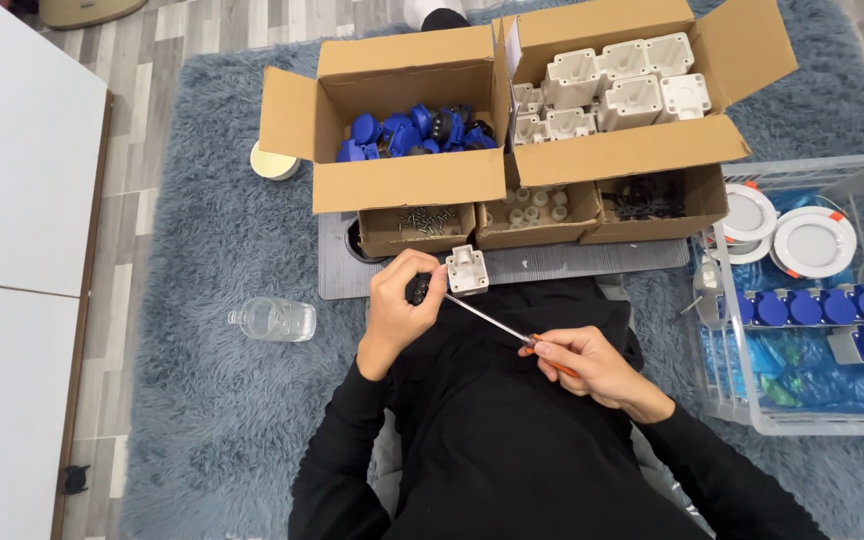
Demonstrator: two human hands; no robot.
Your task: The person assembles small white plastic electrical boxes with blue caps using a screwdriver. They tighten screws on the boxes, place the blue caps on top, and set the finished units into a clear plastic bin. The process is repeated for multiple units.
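My left hand (pixel 399 305) grips a small white plastic housing (pixel 466 269) just above my lap, with a dark part partly hidden under my fingers. My right hand (pixel 586 366) holds a screwdriver (pixel 497 324) by its orange handle. Its thin metal shaft runs up and left, and the tip meets the housing near my left thumb.
Two open cardboard boxes sit ahead: one (pixel 407 180) with blue caps, one (pixel 642 150) with white housings. Small trays (pixel 417 228) of screws and fittings stand below them. A clear crate (pixel 822 300) at right holds finished blue-capped units and round white lamps. A plastic bottle (pixel 274 319) lies on the rug at left.
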